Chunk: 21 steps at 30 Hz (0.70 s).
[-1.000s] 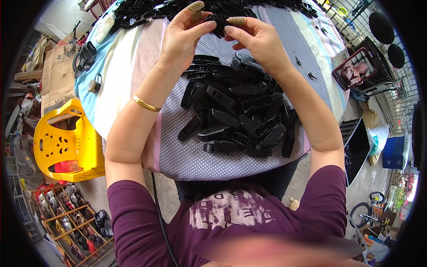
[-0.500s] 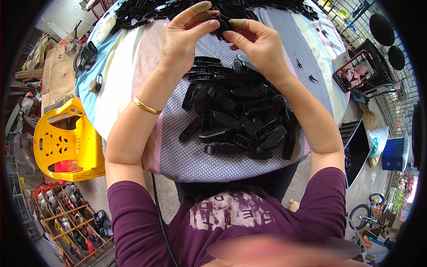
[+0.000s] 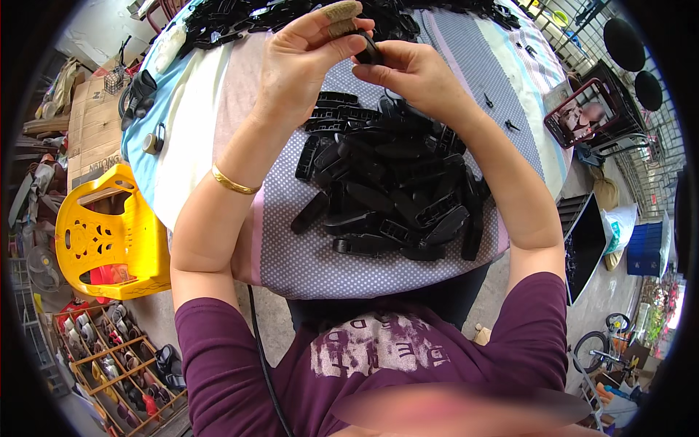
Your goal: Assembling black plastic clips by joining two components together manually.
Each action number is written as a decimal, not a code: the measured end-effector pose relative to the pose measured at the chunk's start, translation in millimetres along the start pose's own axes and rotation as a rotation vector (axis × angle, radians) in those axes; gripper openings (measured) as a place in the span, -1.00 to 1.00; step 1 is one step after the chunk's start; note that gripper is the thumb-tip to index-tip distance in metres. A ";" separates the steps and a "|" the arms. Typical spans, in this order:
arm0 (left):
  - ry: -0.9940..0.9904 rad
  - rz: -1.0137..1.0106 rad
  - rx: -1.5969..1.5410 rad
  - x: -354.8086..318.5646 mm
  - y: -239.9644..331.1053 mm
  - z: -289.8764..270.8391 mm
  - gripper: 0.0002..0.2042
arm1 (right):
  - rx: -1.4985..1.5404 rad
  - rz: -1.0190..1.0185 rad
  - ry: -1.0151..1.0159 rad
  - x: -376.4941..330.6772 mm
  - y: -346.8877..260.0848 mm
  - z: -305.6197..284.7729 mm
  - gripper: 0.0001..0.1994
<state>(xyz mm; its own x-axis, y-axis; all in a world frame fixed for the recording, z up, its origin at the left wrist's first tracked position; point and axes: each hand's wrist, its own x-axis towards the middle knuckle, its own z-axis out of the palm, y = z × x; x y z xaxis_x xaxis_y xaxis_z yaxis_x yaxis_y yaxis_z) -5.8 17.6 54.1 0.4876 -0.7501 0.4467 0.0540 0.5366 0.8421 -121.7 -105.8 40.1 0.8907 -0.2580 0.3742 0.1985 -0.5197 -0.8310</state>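
Both hands meet above the far part of the table, pinching one small black plastic piece (image 3: 370,49) between them. My left hand (image 3: 302,62), with tan covers on some fingertips and a gold bangle (image 3: 234,182) on the forearm, grips it from the left between thumb and fingers. From the right, my right hand (image 3: 411,76) holds the same piece with thumb and bent forefinger. The piece's exact kind is hard to make out, as the fingers hide much of it. Below the hands lies a pile of black elongated plastic parts (image 3: 393,189), some hollow and slotted, some smooth.
More black parts (image 3: 240,22) are heaped along the table's far edge. Small black bits (image 3: 512,127) lie on the cloth (image 3: 313,280) at right. A phone (image 3: 582,114) stands at the right edge. A yellow chair (image 3: 109,233) is at left; a black bin (image 3: 582,247) at right.
The black piece has turned between my hands and shows a smoother, rounded side. My right hand has shifted slightly left and down, closer to the left hand.
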 end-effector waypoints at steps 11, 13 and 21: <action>-0.569 0.393 -0.382 23.6 -13.5 -13.1 -0.69 | -0.297 -0.100 0.084 -4.8 -11.0 12.4 -0.71; -0.313 0.207 -0.016 8.5 -9.3 -7.8 -0.68 | -0.379 -0.121 -0.005 5.3 -12.9 -12.3 -0.67; -0.115 0.451 0.661 -15.8 9.9 21.6 -0.60 | -0.675 0.238 -0.121 2.9 44.7 -90.8 -0.54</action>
<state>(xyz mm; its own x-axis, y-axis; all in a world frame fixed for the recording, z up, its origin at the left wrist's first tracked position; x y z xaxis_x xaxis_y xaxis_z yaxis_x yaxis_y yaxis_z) -31.7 26.4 61.9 0.2452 -0.5704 0.7839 -0.6703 0.4845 0.5621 -147.3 -203.8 41.4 0.9252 -0.3550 0.1340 -0.2670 -0.8601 -0.4347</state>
